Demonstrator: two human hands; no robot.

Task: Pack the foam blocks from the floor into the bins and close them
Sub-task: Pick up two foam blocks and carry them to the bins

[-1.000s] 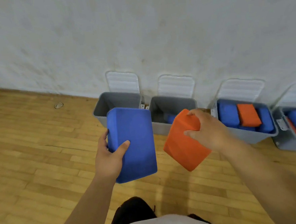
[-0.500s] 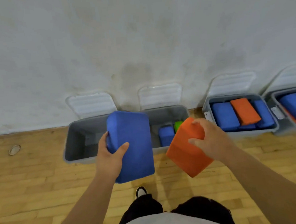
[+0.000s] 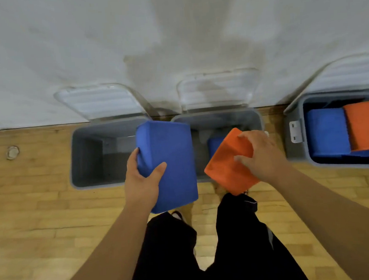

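Mid-pack: left hand [image 3: 141,182] grips blue rectangular foam block [image 3: 170,162], right hand [image 3: 261,156] grips orange rectangular foam block [image 3: 227,169], over barely filled grey plastic bins [image 3: 87,162]; clear hinged lids [image 3: 102,102] not yet closed.

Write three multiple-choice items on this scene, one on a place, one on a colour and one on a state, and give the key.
1. Where does the packed orange block lie?
A. left bin
B. middle bin
C. right bin

2. What colour is the carried block that the right hand grips?
A. green
B. orange
C. blue

3. How are the lids in view?
A. raised open
B. shut
C. lying flat on the floor

Key:
1. C, it rests on blue blocks inside the right bin.
2. B, its whole visible surface is orange.
3. A, all three stand upright and cover nothing.
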